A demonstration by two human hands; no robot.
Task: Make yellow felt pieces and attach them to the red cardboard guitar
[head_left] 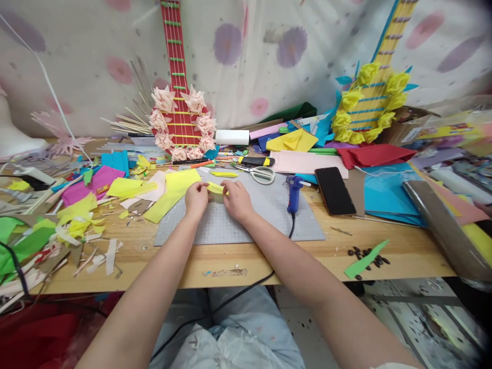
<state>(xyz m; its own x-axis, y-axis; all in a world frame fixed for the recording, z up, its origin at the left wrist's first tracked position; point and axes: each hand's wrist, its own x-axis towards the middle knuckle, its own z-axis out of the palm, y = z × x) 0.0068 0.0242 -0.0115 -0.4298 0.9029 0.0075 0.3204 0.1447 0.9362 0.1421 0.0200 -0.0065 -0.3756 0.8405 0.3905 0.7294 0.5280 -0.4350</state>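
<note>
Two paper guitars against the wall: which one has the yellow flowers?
The right guitar, with the yellow neck and blue edging; yellow flowers ring its body. The left guitar is red with green frets and pale pink flowers.

Matt yellow paper strip (216,188) is lying on a dull grey gridded cutting mat (246,220); bare wooden tabletop (403,246) is showing; phone (334,190) at three o'clock is shining glossy black.

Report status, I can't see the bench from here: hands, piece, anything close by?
Left hand and right hand both pinching a small yellow paper piece over the grey cutting mat. Scissors and blue glue gun close by.
</note>
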